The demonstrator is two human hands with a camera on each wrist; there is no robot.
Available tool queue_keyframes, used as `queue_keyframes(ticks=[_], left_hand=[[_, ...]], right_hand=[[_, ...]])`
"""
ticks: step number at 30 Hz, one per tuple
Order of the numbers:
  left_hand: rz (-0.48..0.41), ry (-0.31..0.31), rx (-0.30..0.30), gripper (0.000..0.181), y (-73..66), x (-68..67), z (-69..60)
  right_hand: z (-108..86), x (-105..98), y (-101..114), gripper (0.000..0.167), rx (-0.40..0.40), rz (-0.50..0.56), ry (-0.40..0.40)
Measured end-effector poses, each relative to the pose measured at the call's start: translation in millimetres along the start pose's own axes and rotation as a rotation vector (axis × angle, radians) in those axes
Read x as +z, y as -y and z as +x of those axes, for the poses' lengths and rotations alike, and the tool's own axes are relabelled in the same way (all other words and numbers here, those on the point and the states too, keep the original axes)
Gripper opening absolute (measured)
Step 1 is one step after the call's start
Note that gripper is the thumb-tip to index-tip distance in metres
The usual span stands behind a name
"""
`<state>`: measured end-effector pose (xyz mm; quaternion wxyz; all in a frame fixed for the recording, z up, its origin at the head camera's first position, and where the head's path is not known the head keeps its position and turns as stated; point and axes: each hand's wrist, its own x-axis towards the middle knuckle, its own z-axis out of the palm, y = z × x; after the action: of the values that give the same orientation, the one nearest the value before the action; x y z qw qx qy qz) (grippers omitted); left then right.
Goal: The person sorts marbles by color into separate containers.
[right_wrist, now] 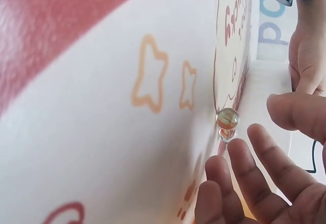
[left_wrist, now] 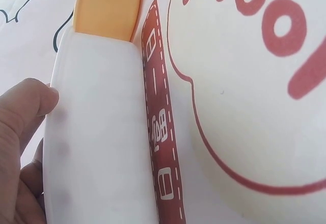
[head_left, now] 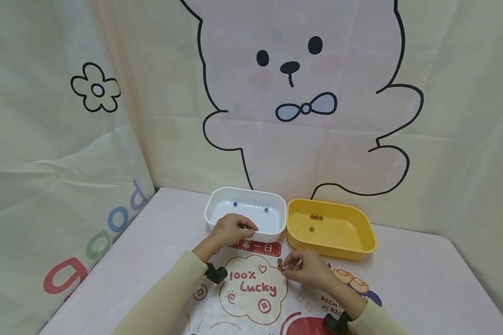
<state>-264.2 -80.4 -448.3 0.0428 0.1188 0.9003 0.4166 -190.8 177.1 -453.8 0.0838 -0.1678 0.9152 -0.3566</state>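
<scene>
My left hand (head_left: 233, 229) is at the front rim of the white tub (head_left: 276, 236). In the left wrist view its thumb (left_wrist: 38, 99) lies over the rim, and the fingers go behind the wall; whether they hold anything is hidden. Two small blue marbles (head_left: 266, 210) lie in the tub. On the table my right hand (head_left: 308, 270) reaches toward a short row of amber marbles (head_left: 280, 263). The right wrist view shows its fingers (right_wrist: 247, 170) spread and the thumb apart, with a clear marble (right_wrist: 227, 118) just beyond the fingertips.
Right of the white tub stands a yellow tub (head_left: 335, 252) with several amber marbles (head_left: 316, 217) in it. A printed design with red lettering (head_left: 253, 284) covers the table's middle. Behind the table hangs a cloth with a bear drawing (head_left: 306, 153).
</scene>
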Motion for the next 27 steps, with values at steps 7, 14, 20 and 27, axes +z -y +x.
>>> queue_keyframes(ticks=[7,14,20,27], left_hand=[[0.001,0.001,-0.004,0.006,-0.2,0.2,-0.7],[0.002,-0.005,-0.005,0.006,-1.2,-0.5,-1.3],[0.000,-0.005,-0.009,0.006,-0.8,-0.9,-1.0],[0.004,-0.001,-0.003,0.005,-0.3,-0.8,-0.4]], right_hand=[[0.4,1.3,1.2,0.015,0.021,0.025,0.005],[2.8,2.8,-0.1,0.015,0.056,0.011,0.010],[3.5,3.6,-0.9,0.015,0.077,-0.003,0.014],[4.0,4.6,-0.7,0.016,0.081,-0.014,0.005]])
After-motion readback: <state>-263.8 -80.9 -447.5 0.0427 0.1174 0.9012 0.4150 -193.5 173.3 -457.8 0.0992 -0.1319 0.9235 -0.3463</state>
